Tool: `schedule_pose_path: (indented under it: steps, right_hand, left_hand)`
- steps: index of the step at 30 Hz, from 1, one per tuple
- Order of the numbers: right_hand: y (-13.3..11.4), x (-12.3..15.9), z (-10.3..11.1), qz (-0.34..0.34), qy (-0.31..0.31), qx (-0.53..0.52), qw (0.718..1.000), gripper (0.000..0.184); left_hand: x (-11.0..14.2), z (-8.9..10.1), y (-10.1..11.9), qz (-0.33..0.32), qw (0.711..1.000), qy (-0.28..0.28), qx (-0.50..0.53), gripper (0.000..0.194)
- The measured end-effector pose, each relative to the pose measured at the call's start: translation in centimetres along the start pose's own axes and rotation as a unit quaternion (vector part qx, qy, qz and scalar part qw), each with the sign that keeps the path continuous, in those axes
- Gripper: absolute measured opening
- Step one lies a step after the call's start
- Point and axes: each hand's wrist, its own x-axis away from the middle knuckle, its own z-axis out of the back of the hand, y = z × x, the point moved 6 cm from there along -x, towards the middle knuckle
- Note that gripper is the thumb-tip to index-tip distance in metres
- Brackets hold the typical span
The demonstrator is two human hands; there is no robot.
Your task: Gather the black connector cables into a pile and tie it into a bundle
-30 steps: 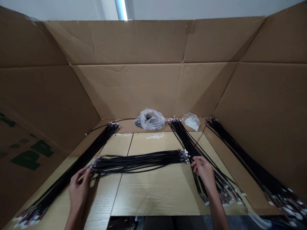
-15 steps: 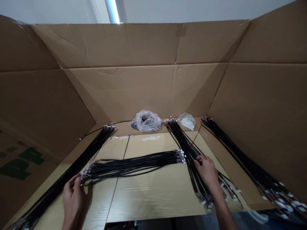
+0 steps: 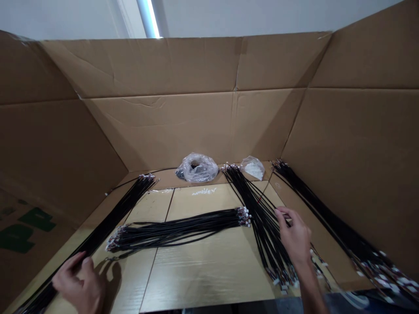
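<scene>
Judging as light, limp and slippery, the black wire harnesses [image 3: 263, 222] lay fanned at lower right, best taken by their connector ends; the right hand [image 3: 294, 235] hung half open over them, the left hand [image 3: 78, 283] loosely open at the lower-left bundle [image 3: 98, 237], any grip unclear.

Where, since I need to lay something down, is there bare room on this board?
The widest patch of the wood-grain board lies below the horizontal cable bundle, left of the diagonal bundle; a narrower one lies above the horizontal bundle. It's crowded around the right hand.
</scene>
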Motion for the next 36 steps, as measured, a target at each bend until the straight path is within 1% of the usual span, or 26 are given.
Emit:
schedule_pose_path:
  steps: [1, 2, 3, 4, 5, 6, 7, 8, 9, 10, 11, 12, 13, 14, 16, 18, 22, 25, 29, 31, 33, 34, 36]
  right_hand:
    - [-1.2, 0.0, 0.8, 0.032, 0.013, -0.009, 0.999, 0.034]
    - [-2.4, 0.1, 1.5, 0.066, 0.023, -0.02, 0.997, 0.028]
    - [-3.4, 0.3, 2.2, 0.101, 0.026, -0.033, 0.994, 0.022]
    - [-4.3, 0.6, 2.7, 0.137, 0.022, -0.047, 0.989, 0.016]
    - [-5.2, 0.9, 3.0, 0.172, 0.012, -0.062, 0.983, 0.01]
    - [-5.9, 1.3, 3.3, 0.204, -0.004, -0.076, 0.976, 0.007]
    - [-6.5, 1.6, 3.5, 0.232, -0.023, -0.09, 0.968, 0.008]
    - [-7.0, 2.1, 3.6, 0.254, -0.041, -0.103, 0.961, 0.011]
    - [-7.5, 2.5, 3.8, 0.272, -0.057, -0.115, 0.954, 0.013]
    - [-7.9, 2.9, 3.9, 0.287, -0.07, -0.126, 0.947, 0.015]
    - [-8.3, 3.4, 4.0, 0.299, -0.082, -0.136, 0.941, 0.016]
    - [-8.5, 3.8, 4.0, 0.311, -0.094, -0.145, 0.934, 0.017]
    - [-8.7, 4.2, 4.0, 0.323, -0.107, -0.151, 0.928, 0.017]
    - [-8.6, 4.7, 4.0, 0.332, -0.122, -0.154, 0.922, 0.017]
    - [-8.1, 5.4, 3.7, 0.344, -0.15, -0.15, 0.915, 0.017]
    - [-7.2, 5.9, 3.4, 0.349, -0.169, -0.133, 0.912, 0.017]
    - [-5.7, 6.1, 3.0, 0.343, -0.169, -0.109, 0.918, 0.017]
    - [-5.8, 5.9, 2.8, 0.338, -0.168, -0.114, 0.919, 0.016]
    - [-6.7, 5.7, 2.2, 0.343, -0.171, -0.12, 0.916, 0.013]
    - [-7.4, 5.5, 1.6, 0.318, -0.164, -0.128, 0.925, 0.012]
    - [-8.5, 5.2, 0.6, 0.267, -0.152, -0.155, 0.939, 0.011]
    - [-9.1, 5.0, 0.0, 0.233, -0.145, -0.178, 0.945, 0.01]
    - [-10.8, 4.9, -1.6, 0.167, -0.129, -0.242, 0.947, 0.01]
  left_hand:
    - [0.6, 0.8, 1.4, -0.015, 0.998, 0.06, -0.018, 0.016]
    - [1.2, 1.0, 2.9, -0.03, 0.995, 0.089, -0.017, 0.016]
    - [1.9, 0.8, 4.2, -0.041, 0.995, 0.095, -0.002, 0.018]
    - [2.4, 0.3, 5.4, -0.043, 0.995, 0.085, 0.025, 0.021]
    - [2.8, -0.6, 6.4, -0.034, 0.995, 0.06, 0.066, 0.025]
    - [3.1, -1.9, 7.1, -0.013, 0.993, 0.017, 0.12, 0.031]
    - [3.3, -3.4, 7.8, 0.018, 0.983, -0.043, 0.18, 0.037]
    - [3.5, -5.2, 8.4, 0.068, 0.96, -0.114, 0.246, 0.045]
    - [3.8, -6.9, 8.8, 0.133, 0.926, -0.171, 0.308, 0.053]
    - [4.2, -8.4, 9.5, 0.191, 0.884, -0.23, 0.36, 0.058]
    - [4.5, -9.7, 10.3, 0.236, 0.84, -0.281, 0.399, 0.06]
    - [4.5, -10.4, 11.0, 0.264, 0.81, -0.303, 0.427, 0.059]
    - [4.4, -10.8, 11.7, 0.279, 0.793, -0.309, 0.445, 0.056]
    - [4.1, -10.9, 12.2, 0.283, 0.788, -0.301, 0.457, 0.054]
    - [3.5, -10.6, 13.1, 0.269, 0.799, -0.268, 0.466, 0.057]
    - [3.1, -10.2, 13.5, 0.25, 0.814, -0.242, 0.465, 0.065]
    - [2.9, -9.5, 13.9, 0.215, 0.836, -0.211, 0.459, 0.071]
    - [2.7, -9.2, 14.0, 0.201, 0.844, -0.196, 0.457, 0.071]
    - [2.5, -9.2, 14.1, 0.184, 0.852, -0.191, 0.452, 0.067]
    - [2.7, -9.3, 14.6, 0.162, 0.859, -0.195, 0.445, 0.062]
    - [3.7, -9.8, 15.6, 0.139, 0.864, -0.21, 0.435, 0.058]
    - [4.5, -10.1, 16.3, 0.13, 0.865, -0.225, 0.43, 0.057]
    - [6.6, -10.9, 18.2, 0.111, 0.857, -0.274, 0.422, 0.055]
